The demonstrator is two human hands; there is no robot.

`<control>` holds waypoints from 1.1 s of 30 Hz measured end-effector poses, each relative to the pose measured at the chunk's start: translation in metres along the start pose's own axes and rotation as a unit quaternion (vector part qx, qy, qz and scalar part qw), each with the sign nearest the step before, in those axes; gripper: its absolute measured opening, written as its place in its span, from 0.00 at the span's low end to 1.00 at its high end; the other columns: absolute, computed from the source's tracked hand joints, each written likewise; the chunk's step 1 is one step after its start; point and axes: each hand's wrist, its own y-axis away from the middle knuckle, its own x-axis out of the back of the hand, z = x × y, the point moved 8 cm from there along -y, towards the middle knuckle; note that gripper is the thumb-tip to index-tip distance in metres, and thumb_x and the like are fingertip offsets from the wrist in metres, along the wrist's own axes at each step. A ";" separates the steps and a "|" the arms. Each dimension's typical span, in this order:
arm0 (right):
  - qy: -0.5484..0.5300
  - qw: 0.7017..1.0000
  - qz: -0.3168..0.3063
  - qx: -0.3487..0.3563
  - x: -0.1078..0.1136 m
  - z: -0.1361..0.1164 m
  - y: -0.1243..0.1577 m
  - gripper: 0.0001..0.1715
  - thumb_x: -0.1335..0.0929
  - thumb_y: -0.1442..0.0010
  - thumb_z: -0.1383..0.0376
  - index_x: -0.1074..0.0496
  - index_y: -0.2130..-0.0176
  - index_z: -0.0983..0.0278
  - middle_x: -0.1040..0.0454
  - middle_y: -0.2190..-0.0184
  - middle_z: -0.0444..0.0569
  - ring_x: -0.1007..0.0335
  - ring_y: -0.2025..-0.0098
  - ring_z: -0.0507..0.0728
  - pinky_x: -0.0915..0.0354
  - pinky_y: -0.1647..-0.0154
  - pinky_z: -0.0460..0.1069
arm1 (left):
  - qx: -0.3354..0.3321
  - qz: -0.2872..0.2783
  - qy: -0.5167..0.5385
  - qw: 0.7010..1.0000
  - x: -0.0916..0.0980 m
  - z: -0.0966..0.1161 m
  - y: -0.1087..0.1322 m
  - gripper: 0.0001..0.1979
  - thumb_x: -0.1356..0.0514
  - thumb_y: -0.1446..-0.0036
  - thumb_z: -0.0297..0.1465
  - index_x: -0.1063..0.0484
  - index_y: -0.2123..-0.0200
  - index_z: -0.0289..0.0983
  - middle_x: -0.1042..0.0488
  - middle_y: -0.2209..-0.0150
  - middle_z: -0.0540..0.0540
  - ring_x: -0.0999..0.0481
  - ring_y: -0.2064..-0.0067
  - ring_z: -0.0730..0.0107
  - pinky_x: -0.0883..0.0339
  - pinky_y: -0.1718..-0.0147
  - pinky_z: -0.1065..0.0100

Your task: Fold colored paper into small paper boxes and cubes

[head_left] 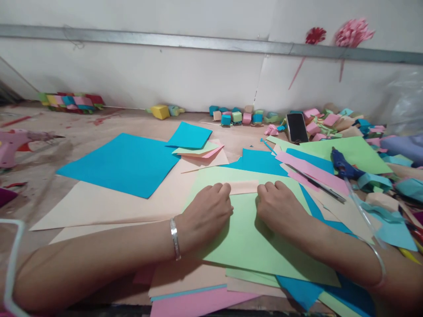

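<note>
A narrow peach paper strip [244, 187] stretches between my two hands, just over a light green paper sheet [244, 237]. Its left end is pinched by my left hand [206, 213], fingers curled closed. At the other end, my right hand [279, 207] is closed on the strip the same way. The fingertips and the strip's ends are hidden by the knuckles. Beneath the green sheet lie more peach, pink and blue sheets, with a pink sheet [201, 304] at the front edge.
Left lie a blue sheet [122, 165] and a pink glue gun [16, 147]. To the right are a craft knife [317, 182], a blue glue gun [343, 165] and a phone [296, 127] beside piled paper pieces. Small paper cubes [236, 115] line the wall.
</note>
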 end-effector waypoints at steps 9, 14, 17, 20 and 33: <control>-0.039 0.994 0.083 -0.053 0.003 0.007 -0.001 0.13 0.38 0.51 0.82 0.30 0.75 0.67 0.32 0.73 0.54 0.43 0.71 0.58 0.56 0.72 0.52 | -0.023 0.023 0.009 0.999 -0.002 -0.011 -0.010 0.10 0.49 0.41 0.18 0.32 0.70 0.32 0.31 0.69 0.41 0.36 0.69 0.63 0.42 0.71 0.63; -0.086 0.991 0.102 -0.009 0.002 0.008 -0.007 0.15 0.39 0.41 0.77 0.30 0.55 0.69 0.31 0.71 0.51 0.43 0.69 0.58 0.54 0.70 0.52 | -0.006 0.030 0.039 0.999 -0.004 -0.023 -0.015 0.08 0.49 0.37 0.23 0.30 0.60 0.32 0.30 0.66 0.43 0.34 0.66 0.64 0.40 0.69 0.64; -0.072 0.992 0.106 0.016 0.000 0.004 -0.010 0.15 0.41 0.37 0.75 0.32 0.52 0.71 0.30 0.68 0.52 0.43 0.67 0.58 0.55 0.70 0.52 | 0.001 0.017 0.030 0.999 -0.005 -0.024 -0.017 0.09 0.48 0.37 0.24 0.30 0.57 0.32 0.30 0.64 0.42 0.33 0.65 0.63 0.40 0.69 0.64; -0.086 0.992 0.090 -0.002 -0.006 0.004 -0.013 0.13 0.42 0.35 0.75 0.30 0.60 0.70 0.31 0.69 0.52 0.43 0.68 0.57 0.54 0.70 0.52 | 0.006 0.005 0.027 1.000 -0.005 -0.022 -0.017 0.10 0.50 0.37 0.22 0.29 0.59 0.31 0.30 0.65 0.41 0.33 0.65 0.61 0.39 0.69 0.63; -0.109 0.994 0.015 0.008 -0.007 0.005 -0.027 0.18 0.41 0.35 0.70 0.35 0.46 0.66 0.30 0.63 0.54 0.40 0.62 0.60 0.49 0.68 0.52 | 0.018 0.017 0.026 0.999 -0.005 -0.022 -0.015 0.10 0.50 0.39 0.20 0.28 0.65 0.30 0.30 0.68 0.40 0.33 0.67 0.63 0.39 0.70 0.64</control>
